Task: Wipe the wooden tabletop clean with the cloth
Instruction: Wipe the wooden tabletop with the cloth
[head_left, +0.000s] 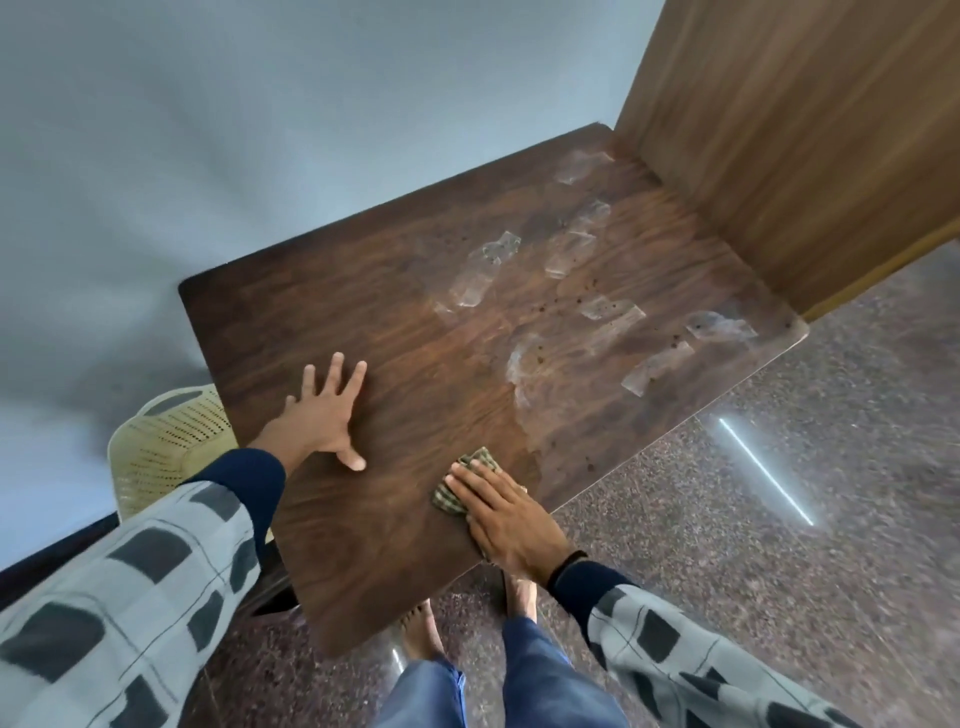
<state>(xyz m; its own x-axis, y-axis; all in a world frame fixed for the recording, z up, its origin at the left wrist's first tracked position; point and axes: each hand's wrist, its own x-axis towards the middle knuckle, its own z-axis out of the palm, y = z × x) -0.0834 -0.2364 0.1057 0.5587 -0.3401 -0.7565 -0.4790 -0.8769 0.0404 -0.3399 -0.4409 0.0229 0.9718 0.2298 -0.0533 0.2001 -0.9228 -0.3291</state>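
My right hand (506, 512) presses flat on the cloth (457, 491), left hand (324, 415) splayed on the table (363, 322); the far smears (524, 364) look unwiped.

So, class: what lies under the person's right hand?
A checked cloth lies flat on the wooden tabletop under the right hand. Only its edges show; the rest is covered.

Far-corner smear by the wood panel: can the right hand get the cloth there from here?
Probably yes, with a lean. The right hand presses the cloth flat at the near edge, and nothing stands on the tabletop between it and the smear.
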